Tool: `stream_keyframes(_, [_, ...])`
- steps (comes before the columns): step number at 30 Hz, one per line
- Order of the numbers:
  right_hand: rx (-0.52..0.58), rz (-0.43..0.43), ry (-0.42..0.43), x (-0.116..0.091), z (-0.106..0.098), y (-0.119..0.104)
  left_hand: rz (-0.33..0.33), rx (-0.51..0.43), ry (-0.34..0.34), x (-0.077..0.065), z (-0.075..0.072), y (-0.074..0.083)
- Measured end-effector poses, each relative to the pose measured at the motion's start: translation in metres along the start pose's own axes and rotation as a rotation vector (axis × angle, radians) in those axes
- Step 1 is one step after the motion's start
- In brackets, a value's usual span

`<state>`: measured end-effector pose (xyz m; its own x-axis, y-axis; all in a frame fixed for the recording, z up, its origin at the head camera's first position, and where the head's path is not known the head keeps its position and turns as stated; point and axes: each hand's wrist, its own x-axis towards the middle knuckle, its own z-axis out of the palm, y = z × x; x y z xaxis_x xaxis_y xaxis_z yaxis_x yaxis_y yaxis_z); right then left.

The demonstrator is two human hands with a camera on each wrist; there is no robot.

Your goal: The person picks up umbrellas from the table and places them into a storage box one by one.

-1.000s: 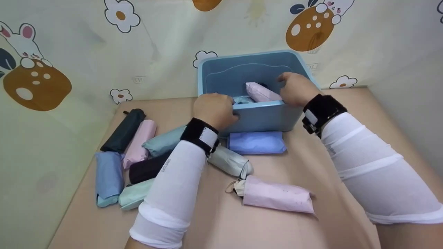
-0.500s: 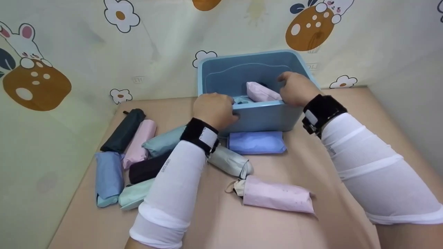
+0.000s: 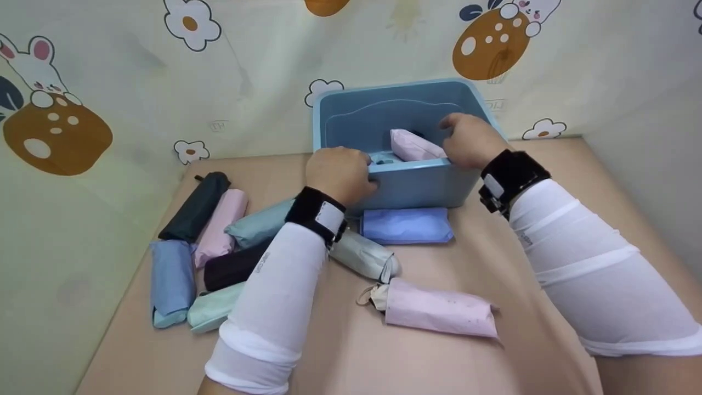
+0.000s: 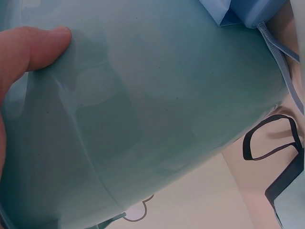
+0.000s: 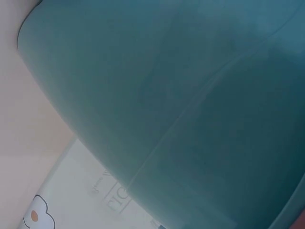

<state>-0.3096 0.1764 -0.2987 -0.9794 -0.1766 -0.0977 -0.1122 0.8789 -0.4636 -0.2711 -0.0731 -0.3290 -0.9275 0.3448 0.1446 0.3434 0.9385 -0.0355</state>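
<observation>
A blue plastic bin (image 3: 417, 184) stands at the back of the table. My left hand (image 3: 341, 174) grips its front rim at the left, fingers over the edge and thumb (image 4: 50, 45) against the outer wall in the left wrist view. At the right front corner, my right hand (image 3: 473, 141) holds the rim, its fingers bent over the inside. A pink folded umbrella (image 3: 415, 146) leans inside the bin, between the hands. The bin's wall (image 5: 143, 95) fills most of the right wrist view, where the hand is nearly hidden.
Right before the bin lies a blue folded umbrella (image 3: 407, 226), with a grey-green one (image 3: 364, 257) and a pink one (image 3: 441, 308) nearer. Several more, including a dark green one (image 3: 196, 207) and a blue one (image 3: 173, 282), lie at the left. A patterned sheet (image 3: 263, 82) hangs behind.
</observation>
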Motion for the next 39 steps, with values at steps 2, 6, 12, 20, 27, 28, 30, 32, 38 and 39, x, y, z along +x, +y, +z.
stream_keyframes(2, [0.003,0.003,-0.002,0.0,0.0,-0.001,0.0,-0.001,0.004,0.0,0.0,0.0])
stream_keyframes(6, [0.006,0.004,-0.005,-0.001,0.0,-0.001,0.003,0.004,0.002,0.0,0.0,-0.001])
stream_keyframes(12, [0.003,0.002,-0.004,-0.001,0.001,-0.001,0.001,0.016,0.005,0.0,0.001,-0.001])
stream_keyframes(20, [0.001,-0.009,-0.001,-0.001,0.005,0.001,-0.005,0.017,0.022,-0.002,0.003,0.0])
stream_keyframes(27, [0.022,0.004,0.0,-0.003,0.007,0.001,-0.005,0.01,0.022,-0.004,0.005,0.0])
stream_keyframes(28, [0.029,0.0,0.013,-0.004,0.007,0.001,-0.004,0.011,0.021,-0.004,0.005,0.0])
stream_keyframes(30, [0.053,-0.016,0.048,-0.007,0.009,0.002,-0.002,0.014,0.018,-0.004,0.005,0.0])
stream_keyframes(32, [0.09,-0.051,0.109,-0.011,0.011,0.004,0.0,0.015,0.019,-0.003,0.004,0.001])
stream_keyframes(38, [0.187,-0.243,0.249,-0.031,0.025,0.007,0.003,0.012,0.041,-0.003,0.003,0.0])
stream_keyframes(39, [0.183,-0.277,0.252,-0.036,0.027,0.007,0.003,0.01,0.046,-0.003,0.002,0.0])
